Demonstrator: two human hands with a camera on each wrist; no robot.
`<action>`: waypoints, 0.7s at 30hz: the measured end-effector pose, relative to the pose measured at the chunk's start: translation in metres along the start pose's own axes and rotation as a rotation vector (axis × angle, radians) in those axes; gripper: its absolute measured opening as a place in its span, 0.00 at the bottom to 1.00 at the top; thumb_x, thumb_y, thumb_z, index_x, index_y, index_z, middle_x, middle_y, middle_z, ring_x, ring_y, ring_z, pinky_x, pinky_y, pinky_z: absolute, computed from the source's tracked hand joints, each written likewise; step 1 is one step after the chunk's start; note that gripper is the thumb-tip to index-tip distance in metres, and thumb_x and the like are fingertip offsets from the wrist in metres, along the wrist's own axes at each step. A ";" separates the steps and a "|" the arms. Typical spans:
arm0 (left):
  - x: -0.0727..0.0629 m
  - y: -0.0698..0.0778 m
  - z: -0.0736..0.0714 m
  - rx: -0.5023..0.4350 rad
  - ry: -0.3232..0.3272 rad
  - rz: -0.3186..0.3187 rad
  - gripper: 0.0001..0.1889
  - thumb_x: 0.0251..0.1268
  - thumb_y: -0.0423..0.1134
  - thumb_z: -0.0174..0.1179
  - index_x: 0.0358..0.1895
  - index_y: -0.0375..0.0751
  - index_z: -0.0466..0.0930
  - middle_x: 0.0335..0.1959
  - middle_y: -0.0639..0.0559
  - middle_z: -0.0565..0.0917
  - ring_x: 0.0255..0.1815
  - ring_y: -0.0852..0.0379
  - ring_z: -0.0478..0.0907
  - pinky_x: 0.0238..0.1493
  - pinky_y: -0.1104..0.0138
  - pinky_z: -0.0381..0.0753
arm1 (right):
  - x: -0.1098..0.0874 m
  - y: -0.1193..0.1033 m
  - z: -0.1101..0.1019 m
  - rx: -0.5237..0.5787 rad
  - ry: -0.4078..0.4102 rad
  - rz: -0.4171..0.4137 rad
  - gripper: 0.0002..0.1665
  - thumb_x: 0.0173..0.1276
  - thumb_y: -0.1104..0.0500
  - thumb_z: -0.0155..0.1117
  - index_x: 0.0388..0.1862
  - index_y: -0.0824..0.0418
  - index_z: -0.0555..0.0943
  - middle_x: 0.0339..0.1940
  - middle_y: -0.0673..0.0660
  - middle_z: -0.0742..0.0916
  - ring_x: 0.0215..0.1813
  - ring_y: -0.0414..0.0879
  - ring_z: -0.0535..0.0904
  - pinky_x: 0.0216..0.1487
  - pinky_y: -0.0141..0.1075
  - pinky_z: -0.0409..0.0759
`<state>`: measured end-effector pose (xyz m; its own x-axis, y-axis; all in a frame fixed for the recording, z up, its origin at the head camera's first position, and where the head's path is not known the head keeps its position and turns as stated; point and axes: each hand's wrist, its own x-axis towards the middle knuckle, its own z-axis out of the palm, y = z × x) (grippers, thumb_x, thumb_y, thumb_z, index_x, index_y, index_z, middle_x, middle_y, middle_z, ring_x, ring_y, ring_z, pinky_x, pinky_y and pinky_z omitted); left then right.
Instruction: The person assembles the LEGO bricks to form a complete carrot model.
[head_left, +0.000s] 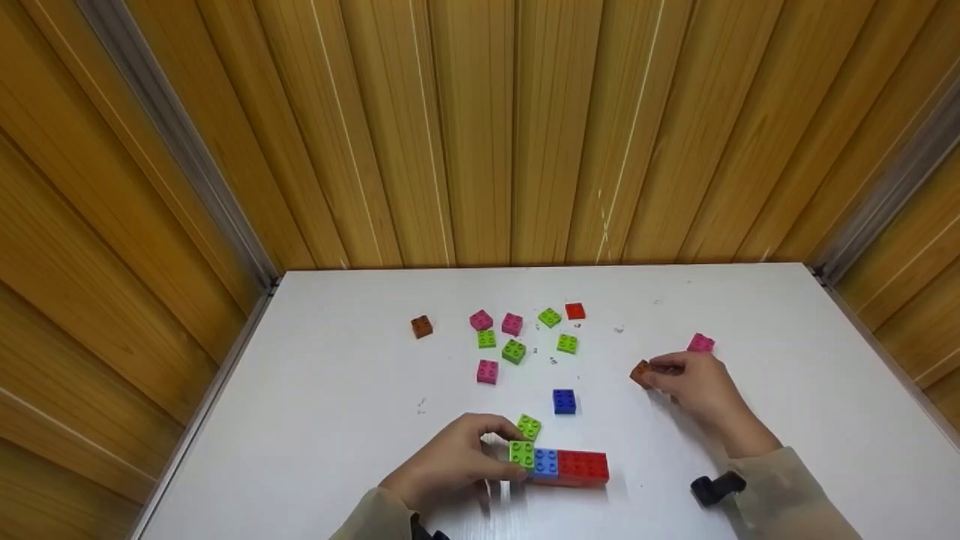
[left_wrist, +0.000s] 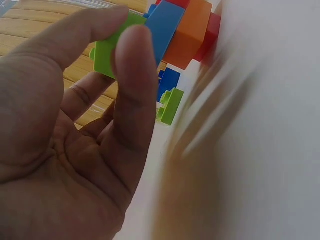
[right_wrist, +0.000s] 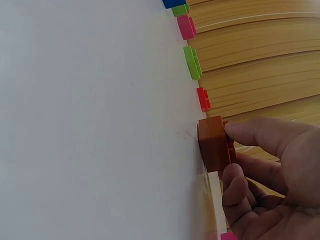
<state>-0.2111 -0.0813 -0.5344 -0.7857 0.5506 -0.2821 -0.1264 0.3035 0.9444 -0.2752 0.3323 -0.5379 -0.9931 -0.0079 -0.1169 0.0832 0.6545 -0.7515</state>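
Note:
My left hand pinches the light green brick at the left end of a joined row of bricks. Beside that brick in the row come a light blue brick and a red brick. The left wrist view also shows an orange brick on the row's underside. Between the thumb and fingers of my right hand is a brown brick, low over the table on the right. A loose green brick lies just behind the row, with a dark blue brick farther back.
Several pink, green and red bricks lie scattered at the table's middle back, among them a pink brick and a flat red brick. Another brown brick sits farther left. One pink brick is behind my right hand. Wood-patterned walls border the white table.

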 end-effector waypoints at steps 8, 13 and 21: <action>0.000 0.000 -0.001 -0.008 0.002 -0.013 0.15 0.66 0.40 0.83 0.53 0.58 0.93 0.61 0.56 0.90 0.29 0.58 0.83 0.27 0.69 0.83 | -0.004 -0.006 -0.006 -0.050 0.014 -0.084 0.23 0.77 0.55 0.79 0.64 0.67 0.90 0.54 0.65 0.94 0.46 0.48 0.84 0.39 0.31 0.83; 0.000 -0.001 0.000 -0.036 0.005 -0.007 0.16 0.66 0.40 0.83 0.54 0.56 0.92 0.57 0.54 0.92 0.25 0.58 0.83 0.25 0.69 0.84 | -0.012 -0.015 -0.010 -0.066 0.037 -0.160 0.18 0.75 0.57 0.80 0.60 0.62 0.93 0.52 0.60 0.93 0.49 0.49 0.82 0.44 0.29 0.82; 0.000 -0.001 -0.001 -0.050 0.015 -0.009 0.17 0.65 0.40 0.83 0.55 0.54 0.92 0.58 0.53 0.92 0.26 0.57 0.83 0.26 0.69 0.84 | -0.033 -0.034 -0.014 0.023 -0.034 -0.302 0.14 0.73 0.60 0.82 0.55 0.59 0.94 0.50 0.56 0.93 0.44 0.41 0.83 0.45 0.29 0.85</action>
<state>-0.2110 -0.0822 -0.5349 -0.7935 0.5358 -0.2885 -0.1634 0.2691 0.9491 -0.2468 0.3211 -0.4998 -0.9699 -0.2252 0.0928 -0.2133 0.6013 -0.7700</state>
